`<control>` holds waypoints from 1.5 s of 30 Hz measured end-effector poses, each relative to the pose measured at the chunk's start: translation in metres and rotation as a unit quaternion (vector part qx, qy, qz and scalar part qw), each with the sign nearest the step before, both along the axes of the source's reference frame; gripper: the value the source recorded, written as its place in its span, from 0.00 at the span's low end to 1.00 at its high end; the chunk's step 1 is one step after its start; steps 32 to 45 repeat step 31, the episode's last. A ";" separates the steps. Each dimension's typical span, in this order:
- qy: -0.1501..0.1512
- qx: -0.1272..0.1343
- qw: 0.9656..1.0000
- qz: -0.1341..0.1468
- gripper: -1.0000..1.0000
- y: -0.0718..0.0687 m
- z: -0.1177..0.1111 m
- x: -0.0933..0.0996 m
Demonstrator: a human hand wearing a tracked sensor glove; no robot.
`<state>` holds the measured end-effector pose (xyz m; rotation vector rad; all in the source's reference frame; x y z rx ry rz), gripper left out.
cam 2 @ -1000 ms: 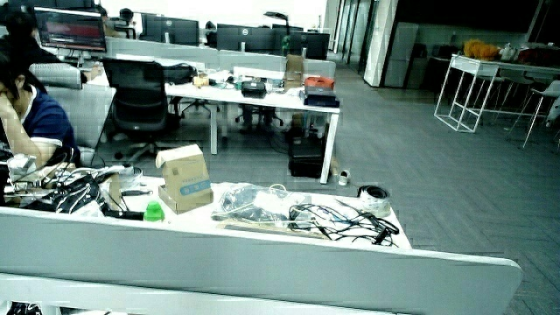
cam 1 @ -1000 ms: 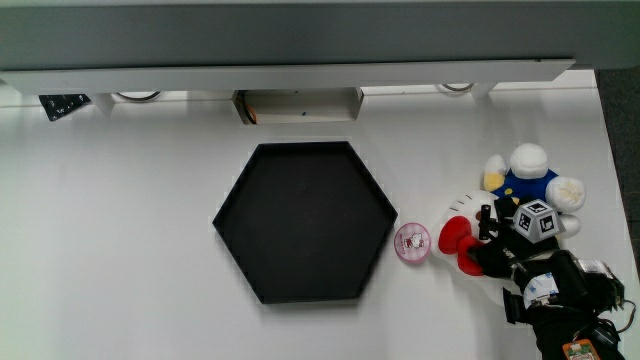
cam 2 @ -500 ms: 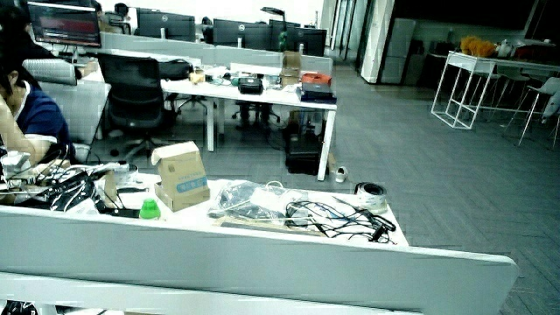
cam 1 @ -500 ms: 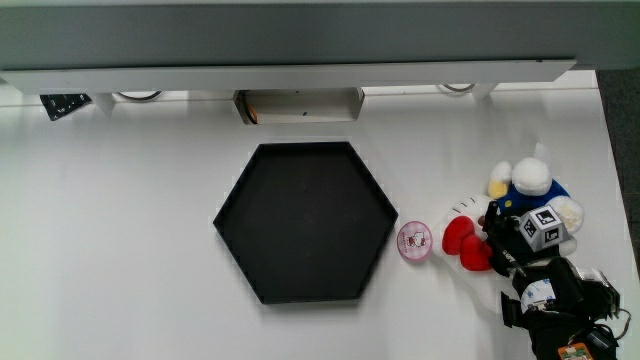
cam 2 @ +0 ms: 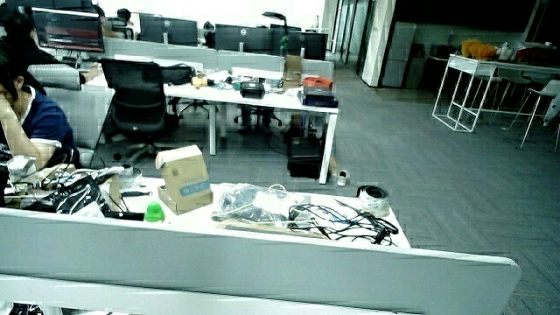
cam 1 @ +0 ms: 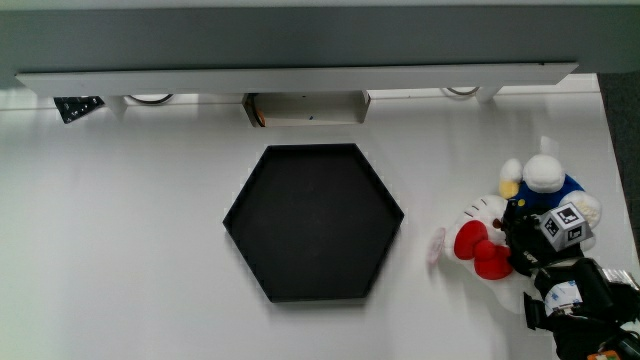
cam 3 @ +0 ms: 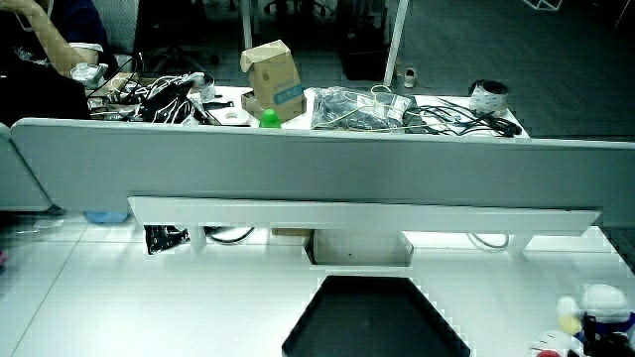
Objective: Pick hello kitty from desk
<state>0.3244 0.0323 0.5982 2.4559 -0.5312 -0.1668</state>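
Two plush toys lie together at the edge of the worktop (cam 1: 120, 250): the hello kitty (cam 1: 480, 212), white with red parts, and a blue-and-white plush (cam 1: 545, 180) touching it and a little farther from you. Your hand (cam 1: 528, 245) sits on the hello kitty, its patterned cube (cam 1: 562, 225) turned upward, but you cannot tell whether the hand is clamped on the toy or only pressed against it. A small pink thing (cam 1: 437, 247), too blurred to make out, lies between the hello kitty and the black hexagonal tray (cam 1: 313, 222) in the middle of the worktop. In a side view the tray (cam 3: 377, 317) lies nearer to you than the low partition (cam 3: 298, 159)
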 end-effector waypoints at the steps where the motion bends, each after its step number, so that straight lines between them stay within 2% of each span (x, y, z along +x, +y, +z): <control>1: -0.002 0.009 1.000 -0.002 1.00 -0.002 -0.003 0.000; 3: -0.006 0.028 1.000 -0.006 1.00 -0.006 -0.010 0.000; 10: -0.048 0.031 0.997 -0.048 1.00 -0.026 -0.032 -0.024; 13: -0.027 0.065 0.995 -0.070 1.00 -0.033 -0.042 -0.039; 15: -0.023 0.075 0.993 -0.088 1.00 -0.038 -0.045 -0.049; 16: -0.031 0.081 0.992 -0.096 1.00 -0.040 -0.049 -0.055; 18: -0.044 0.071 0.992 -0.098 1.00 -0.043 -0.060 -0.069; 19: -0.031 0.051 0.993 -0.099 1.00 -0.045 -0.060 -0.074; 21: -0.025 0.028 0.994 -0.105 1.00 -0.047 -0.072 -0.090; 22: -0.045 0.025 0.993 -0.108 1.00 -0.048 -0.078 -0.099; 24: -0.047 0.034 0.991 -0.123 1.00 -0.050 -0.077 -0.109; 25: -0.062 0.020 0.991 -0.118 1.00 -0.051 -0.086 -0.118; 26: -0.057 0.023 0.990 -0.126 1.00 -0.051 -0.083 -0.122; 27: -0.079 0.029 0.988 -0.129 1.00 -0.052 -0.084 -0.128; 28: -0.083 0.038 0.987 -0.135 1.00 -0.052 -0.082 -0.133; 30: -0.050 0.035 0.987 -0.147 1.00 -0.055 -0.073 -0.139; 31: -0.068 0.032 0.986 -0.149 1.00 -0.055 -0.079 -0.146; 45: -0.068 0.032 0.986 -0.149 1.00 -0.055 -0.079 -0.146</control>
